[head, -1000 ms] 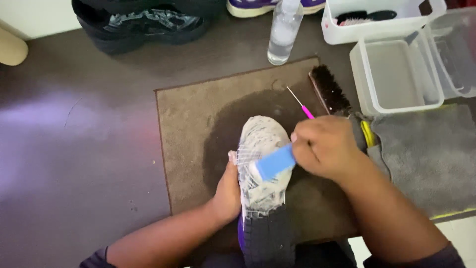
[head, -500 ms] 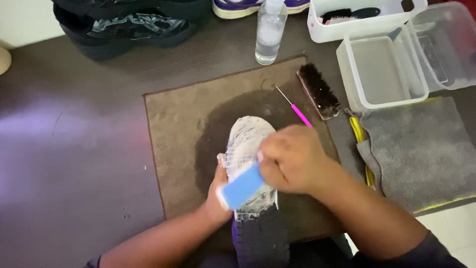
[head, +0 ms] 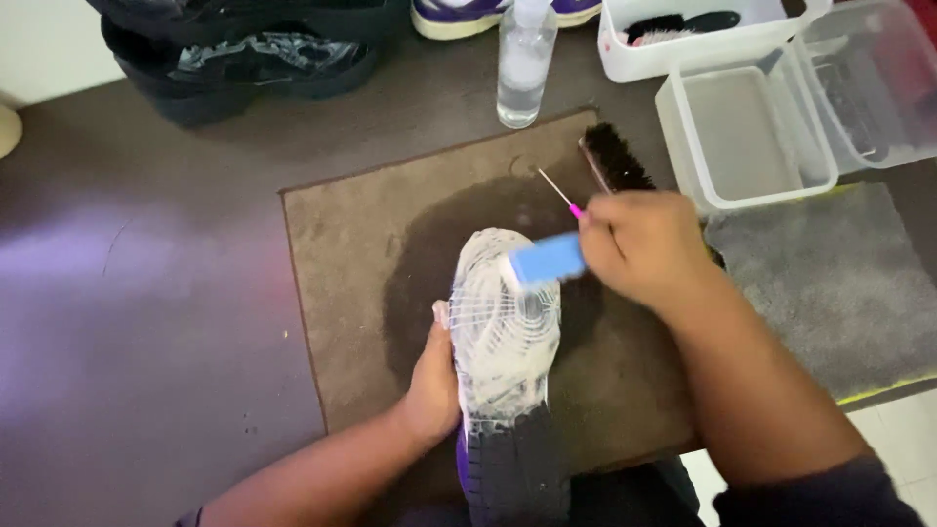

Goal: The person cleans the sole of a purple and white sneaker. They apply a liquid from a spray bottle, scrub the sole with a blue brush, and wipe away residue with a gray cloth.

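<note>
left hand (head: 434, 385) clamps the side of the upturned shoe (head: 506, 337), sole up, foamy, lying mid-mat (head: 342, 283) toward its near edge. my right hand (head: 644, 244) has its grip closed around a blue brush (head: 547, 260), pressed to the sole's toe end. a dark bristle brush (head: 615, 161) sits at the mat's far right corner.

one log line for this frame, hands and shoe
left hand: steadies upturned soapy-soled sneaker | right hand: grip on blue brush at toe | under: wet brown mat
</note>
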